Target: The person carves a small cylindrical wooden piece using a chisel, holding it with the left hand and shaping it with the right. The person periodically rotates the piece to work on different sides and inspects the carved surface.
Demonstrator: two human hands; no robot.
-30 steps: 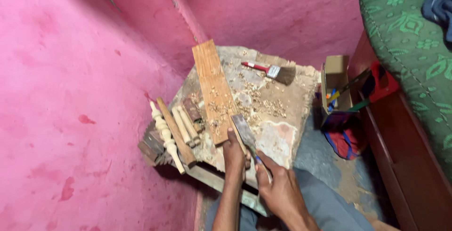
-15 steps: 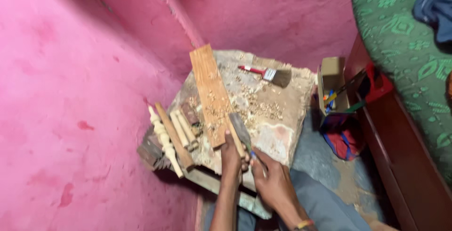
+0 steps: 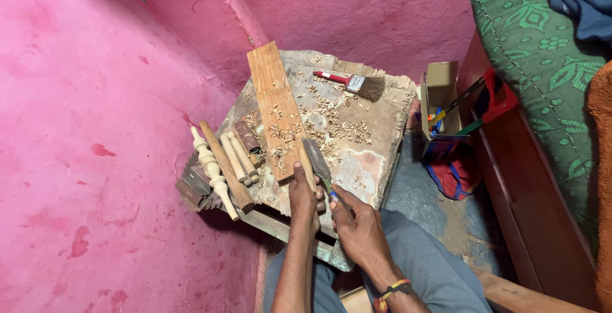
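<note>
My left hand [image 3: 304,197] grips a narrow wooden stick [image 3: 306,162] that stands on the worn work table [image 3: 376,118]. My right hand [image 3: 356,222] holds a flat metal blade tool [image 3: 317,159] by its handle and lays the blade against that stick. A long brown plank [image 3: 276,109] lies on the table just left of the hands, with wood shavings [image 3: 331,122] scattered around it.
Turned wooden spindles and sticks [image 3: 223,166] lie at the table's left edge by the pink wall [image 3: 95,128]. A red-handled paintbrush [image 3: 354,82] rests at the back. A cardboard box of tools [image 3: 441,106] stands to the right, beside a green patterned mattress [image 3: 542,58].
The view has shifted slightly; both hands stay at the table's near edge, the blade still against the stick.
</note>
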